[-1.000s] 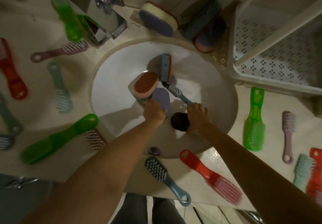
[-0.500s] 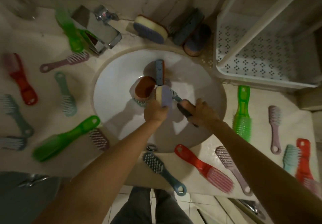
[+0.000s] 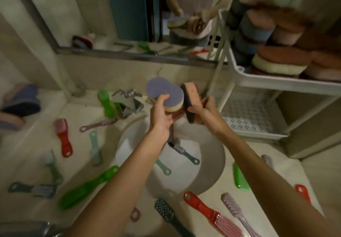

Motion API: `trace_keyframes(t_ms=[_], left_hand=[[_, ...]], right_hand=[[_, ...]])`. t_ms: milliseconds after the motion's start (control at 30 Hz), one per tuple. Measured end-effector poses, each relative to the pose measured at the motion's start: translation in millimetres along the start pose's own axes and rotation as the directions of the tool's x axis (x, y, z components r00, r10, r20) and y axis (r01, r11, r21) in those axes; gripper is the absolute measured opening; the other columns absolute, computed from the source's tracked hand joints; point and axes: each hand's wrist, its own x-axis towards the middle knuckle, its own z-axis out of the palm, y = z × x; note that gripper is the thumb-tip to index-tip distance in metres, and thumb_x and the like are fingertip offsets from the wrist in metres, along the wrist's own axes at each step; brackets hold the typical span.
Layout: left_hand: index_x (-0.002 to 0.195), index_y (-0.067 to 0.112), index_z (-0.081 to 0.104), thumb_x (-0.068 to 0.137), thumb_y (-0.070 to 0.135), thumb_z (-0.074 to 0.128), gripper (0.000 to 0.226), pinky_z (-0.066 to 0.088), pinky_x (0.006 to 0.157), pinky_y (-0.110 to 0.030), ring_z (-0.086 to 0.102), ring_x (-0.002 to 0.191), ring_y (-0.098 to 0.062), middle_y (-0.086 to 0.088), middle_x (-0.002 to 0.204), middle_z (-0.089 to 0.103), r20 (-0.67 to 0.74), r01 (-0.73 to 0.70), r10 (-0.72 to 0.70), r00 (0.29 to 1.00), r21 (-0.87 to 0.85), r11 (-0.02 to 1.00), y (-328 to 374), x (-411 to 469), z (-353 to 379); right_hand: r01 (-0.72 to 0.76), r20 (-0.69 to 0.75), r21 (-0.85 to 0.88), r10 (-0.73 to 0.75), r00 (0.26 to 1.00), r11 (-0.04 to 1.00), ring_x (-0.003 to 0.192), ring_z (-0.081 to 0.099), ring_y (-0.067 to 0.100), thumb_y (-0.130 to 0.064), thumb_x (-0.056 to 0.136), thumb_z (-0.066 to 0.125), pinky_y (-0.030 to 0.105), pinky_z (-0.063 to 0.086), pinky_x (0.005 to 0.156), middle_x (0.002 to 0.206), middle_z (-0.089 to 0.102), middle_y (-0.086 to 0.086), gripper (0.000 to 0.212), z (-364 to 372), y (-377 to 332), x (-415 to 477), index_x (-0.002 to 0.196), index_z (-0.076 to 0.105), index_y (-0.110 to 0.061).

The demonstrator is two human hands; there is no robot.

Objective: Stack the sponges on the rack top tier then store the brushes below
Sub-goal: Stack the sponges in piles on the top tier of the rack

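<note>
Bathroom counter (image 3: 27,144) strewn with brushes (image 3: 208,212), sink (image 3: 212,155) at its centre. Half a second ago both hands were down in the basin; now they are raised above it at 12 o'clock. The left hand (image 3: 160,113) grips a purple-faced sponge (image 3: 166,91), and the right hand (image 3: 204,111) clasps a pink sponge (image 3: 192,98) on edge, just beside it. Only brushes lie in the sink now. The next stop is likely the rack top tier (image 3: 276,82) at 2 o'clock, already piled with stacked sponges (image 3: 280,61).

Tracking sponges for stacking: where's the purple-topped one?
Head view, centre: the left hand holds the purple-topped sponge above the sink, beside the pink sponge in the right hand.
</note>
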Motion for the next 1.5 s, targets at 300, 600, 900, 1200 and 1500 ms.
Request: trace_keyframes(t_ms=[300, 600, 900, 1200, 1500], left_hand=[[0.099, 0.015, 0.052, 0.085, 0.015, 0.054, 0.014, 0.055, 0.066, -0.037, 0.062, 0.076, -0.025, -0.009, 0.092, 0.061, 0.198, -0.147, 0.152, 0.968, -0.039, 0.988, 85.5, -35.4, 94.2], [0.109, 0.012, 0.050, 0.088, 0.032, 0.054, 0.029, 0.042, 0.036, -0.016, 0.052, 0.058, -0.017, -0.010, 0.080, 0.056, 0.288, -0.117, 0.029, 0.957, 0.293, 0.949, 102.1, -17.6, 196.0], [0.138, 0.009, 0.033, 0.090, 0.039, 0.050, 0.059, 0.043, 0.093, -0.042, 0.049, 0.121, -0.037, -0.026, 0.131, 0.049, 0.439, 0.097, -0.235, 0.867, 0.315, 0.944, 66.6, 11.4, 303.7], [0.146, 0.009, 0.018, 0.093, 0.033, 0.046, 0.066, 0.026, 0.112, -0.045, 0.032, 0.136, -0.035, -0.027, 0.146, 0.028, 0.468, 0.215, -0.298, 0.832, 0.222, 0.951, 44.4, 42.1, 320.4], [0.144, -0.002, 0.018, 0.093, 0.030, 0.046, 0.067, 0.023, 0.114, -0.042, 0.031, 0.137, -0.036, -0.030, 0.145, 0.028, 0.492, 0.296, -0.331, 0.805, 0.151, 0.943, 45.2, 50.5, 312.3]], right_hand=[[0.333, -0.208, -0.062, -0.338, 0.918, 0.941, 0.060, 0.048, 0.005, -0.026, 0.069, 0.069, 0.020, 0.040, 0.054, 0.067, 0.047, -0.010, 0.033, -61.0, -112.5, -7.3, 0.072, 0.036, -0.027], [0.275, -0.469, -0.233, -0.356, 0.808, 0.933, 0.090, 0.059, 0.018, -0.038, 0.076, 0.066, 0.036, 0.056, 0.071, 0.107, 0.056, 0.002, 0.039, -169.2, -132.0, 14.4, 0.105, 0.047, -0.020], [0.077, -0.611, -0.442, -0.362, 0.704, 0.894, 0.085, 0.064, 0.017, -0.040, 0.085, 0.061, 0.039, 0.057, 0.077, 0.103, 0.067, 0.002, 0.040, -254.9, -101.4, 58.4, 0.117, 0.059, -0.017], [-0.046, -0.563, -0.574, -0.353, 0.747, 0.818, 0.074, 0.064, 0.024, -0.038, 0.089, 0.056, 0.038, 0.055, 0.067, 0.084, 0.066, 0.007, 0.029, -256.0, -83.5, 82.0, 0.102, 0.067, -0.014], [-0.110, -0.482, -0.749, -0.423, 0.767, 0.654, 0.093, 0.060, 0.035, -0.035, 0.092, 0.050, 0.032, 0.044, 0.070, 0.112, 0.056, 0.015, 0.029, -251.8, -81.2, 83.5, 0.112, 0.064, -0.020]])
